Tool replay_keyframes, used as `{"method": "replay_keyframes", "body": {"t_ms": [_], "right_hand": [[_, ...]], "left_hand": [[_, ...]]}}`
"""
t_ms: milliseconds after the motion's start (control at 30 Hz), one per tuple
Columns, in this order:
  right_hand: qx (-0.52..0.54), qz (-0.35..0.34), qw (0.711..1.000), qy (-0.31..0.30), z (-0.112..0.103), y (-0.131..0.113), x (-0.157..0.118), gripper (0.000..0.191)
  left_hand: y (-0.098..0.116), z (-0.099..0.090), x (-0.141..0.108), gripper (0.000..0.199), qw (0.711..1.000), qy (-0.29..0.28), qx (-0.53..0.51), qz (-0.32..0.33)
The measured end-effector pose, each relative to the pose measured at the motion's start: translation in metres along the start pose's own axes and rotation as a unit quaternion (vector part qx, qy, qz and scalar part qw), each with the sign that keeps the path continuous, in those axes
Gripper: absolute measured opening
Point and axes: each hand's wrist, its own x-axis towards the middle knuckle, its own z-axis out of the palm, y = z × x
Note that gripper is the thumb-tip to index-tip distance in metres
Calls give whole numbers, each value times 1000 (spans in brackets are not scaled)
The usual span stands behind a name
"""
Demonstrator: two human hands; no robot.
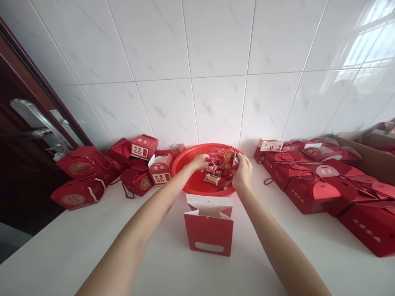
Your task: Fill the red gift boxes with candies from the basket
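A red plastic basket (182,181) stands against the tiled wall with several wrapped candies (212,178) inside. My left hand (200,162) reaches over its left side, fingers apart, beside a red-and-white wrapped candy (210,168). At the basket's right side, my right hand (243,170) is closed around a dark red wrapped candy (236,159); its palm side is hidden. Between my forearms, in front of the basket, a red paper gift box (208,234) stands upright with its top flaps open. What lies inside this box cannot be seen.
Several red gift boxes (144,146) stand at the left, some with cord handles. More closed red boxes (313,191) crowd the right side, near a brown cardboard box (354,150). The white table (148,255) meets the tiled wall, and a dark door (18,164) is at far left.
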Motion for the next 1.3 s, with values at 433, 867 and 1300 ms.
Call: {"method": "replay_keyframes", "body": {"t_ms": [433,867,1300], "right_hand": [[20,9,1000,-4,0,0,4,24],[25,11,999,-41,-2,-2,4,30],[-2,-2,975,-223,6,-57,-18,27]], "left_hand": [[14,-8,-21,36,995,-41,-81,34],[42,-35,-156,32,934,-10,-297,197],[51,-24,-208,30,986,-24,-123,114]]}}
